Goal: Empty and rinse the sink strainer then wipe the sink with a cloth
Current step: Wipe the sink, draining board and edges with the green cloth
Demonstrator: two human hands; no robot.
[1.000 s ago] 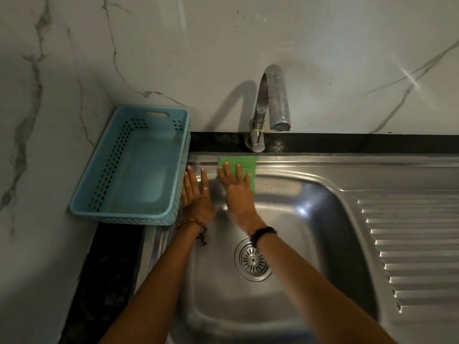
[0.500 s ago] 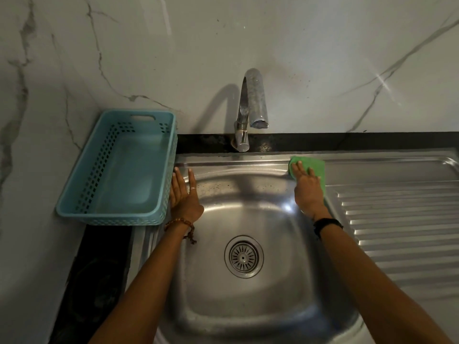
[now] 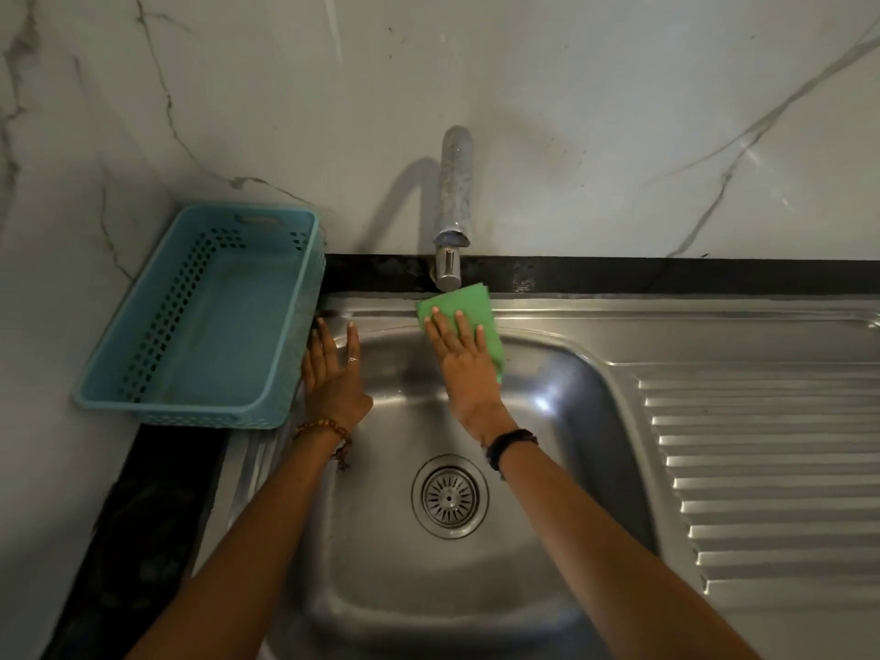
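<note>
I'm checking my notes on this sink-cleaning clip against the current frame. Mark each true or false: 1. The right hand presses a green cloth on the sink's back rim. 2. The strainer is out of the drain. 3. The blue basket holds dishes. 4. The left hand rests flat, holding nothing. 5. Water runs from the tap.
1. True: the right hand presses the green cloth flat on the sink rim.
2. False: the strainer sits in the drain.
3. False: the blue basket is empty.
4. True: the left hand lies flat, empty.
5. False: the tap shows no stream.

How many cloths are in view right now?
1. The green cloth lies flat under the right hand on the sink back rim, just below the tap. The blue basket looks empty.
</note>
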